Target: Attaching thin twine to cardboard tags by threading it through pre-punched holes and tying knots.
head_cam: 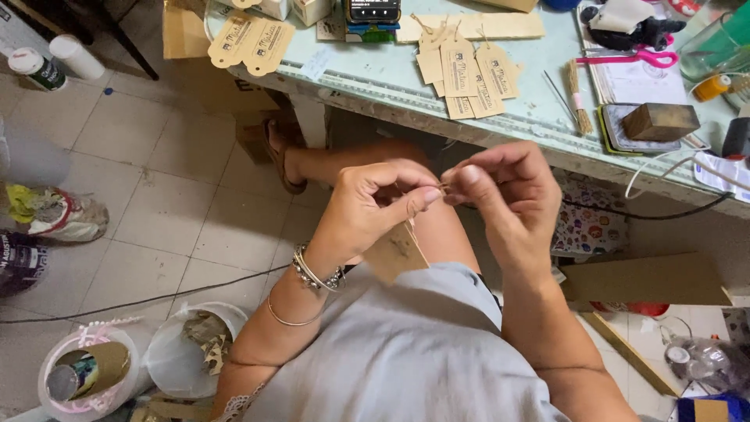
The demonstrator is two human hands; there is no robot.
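My left hand [375, 205] and my right hand [504, 195] meet over my lap, fingertips pinched together on a thin piece of twine [442, 187]. A brown kraft paper tag [394, 252] hangs from the twine below my left hand. Both hands are closed on the twine. More kraft tags [469, 74] lie fanned on the pale green table [391, 82] in front of me, and two larger tags [250, 43] sit at its left end.
Pink-handled scissors [637, 56], a wooden block [660, 121] on a dark pad and a small twig brush [578, 98] lie on the table's right. White buckets [183, 348] with scraps and a cardboard tube stand on the tiled floor. A black cable [133, 301] crosses the floor.
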